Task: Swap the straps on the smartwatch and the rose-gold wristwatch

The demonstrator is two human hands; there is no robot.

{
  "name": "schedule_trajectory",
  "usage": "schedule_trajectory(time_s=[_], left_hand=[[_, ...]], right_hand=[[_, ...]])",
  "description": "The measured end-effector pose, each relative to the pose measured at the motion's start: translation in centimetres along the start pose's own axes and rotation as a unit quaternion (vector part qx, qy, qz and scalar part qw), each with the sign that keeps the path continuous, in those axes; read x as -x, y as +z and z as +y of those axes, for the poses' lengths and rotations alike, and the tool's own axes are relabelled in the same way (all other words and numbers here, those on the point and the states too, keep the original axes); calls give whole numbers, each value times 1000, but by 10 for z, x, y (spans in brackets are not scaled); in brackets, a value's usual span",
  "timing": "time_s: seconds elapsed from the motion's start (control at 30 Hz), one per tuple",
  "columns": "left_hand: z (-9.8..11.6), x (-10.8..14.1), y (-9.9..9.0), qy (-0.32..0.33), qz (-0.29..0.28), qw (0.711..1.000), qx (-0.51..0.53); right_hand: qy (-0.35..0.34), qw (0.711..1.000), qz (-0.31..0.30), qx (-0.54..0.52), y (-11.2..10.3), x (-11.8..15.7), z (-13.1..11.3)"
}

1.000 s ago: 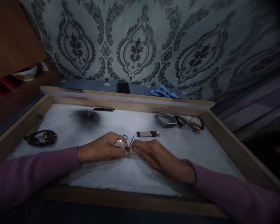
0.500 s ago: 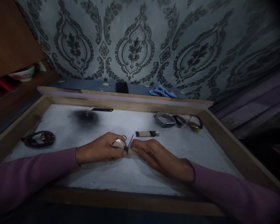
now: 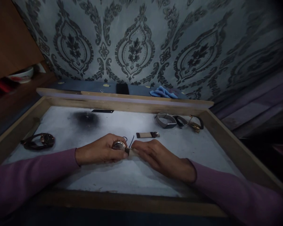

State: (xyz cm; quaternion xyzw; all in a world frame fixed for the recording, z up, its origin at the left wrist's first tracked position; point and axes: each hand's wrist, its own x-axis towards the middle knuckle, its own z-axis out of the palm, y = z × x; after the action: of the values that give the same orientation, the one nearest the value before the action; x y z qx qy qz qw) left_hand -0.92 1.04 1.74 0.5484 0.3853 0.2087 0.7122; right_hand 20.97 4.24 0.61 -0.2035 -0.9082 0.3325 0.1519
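My left hand (image 3: 103, 149) is closed around a round watch (image 3: 119, 145) with a metal rim, near the middle of the white tray surface. A short dark piece of strap sticks out at the watch's right side. My right hand (image 3: 159, 158) pinches a thin tool (image 3: 130, 148), whose tip meets the strap end beside the watch. Just behind the fingers lie a thin dark stick (image 3: 131, 141) and a small dark loop (image 3: 125, 138). Farther back and right is a loose brown strap piece (image 3: 147, 135) with a buckle.
The wooden-rimmed tray (image 3: 122, 105) holds a dark watch (image 3: 39, 141) at left, a flat black strip (image 3: 102, 111) at the back, and a grey-banded watch (image 3: 165, 121), a black band (image 3: 180, 121) and a gold watch (image 3: 195, 126) at back right. A blue cloth (image 3: 163, 92) lies beyond the rim.
The watch in my left hand has tilted slightly, and its face looks darker with less glare. Both hands keep nearly the same place; the whole view has shifted a little.
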Motion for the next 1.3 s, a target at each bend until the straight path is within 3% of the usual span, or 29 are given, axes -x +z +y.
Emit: schedule_trajectory(time_s=[0.77, 1.0, 1.3], left_hand=[[-2, 0, -3, 2, 10, 999, -36], [5, 1, -3, -26, 15, 1000, -10], [3, 1, -3, -16, 9, 1000, 2]], right_hand=[[12, 1000, 8, -19, -4, -2, -2], [7, 1000, 24, -5, -6, -3, 1], [4, 999, 25, -27, -6, -3, 1]])
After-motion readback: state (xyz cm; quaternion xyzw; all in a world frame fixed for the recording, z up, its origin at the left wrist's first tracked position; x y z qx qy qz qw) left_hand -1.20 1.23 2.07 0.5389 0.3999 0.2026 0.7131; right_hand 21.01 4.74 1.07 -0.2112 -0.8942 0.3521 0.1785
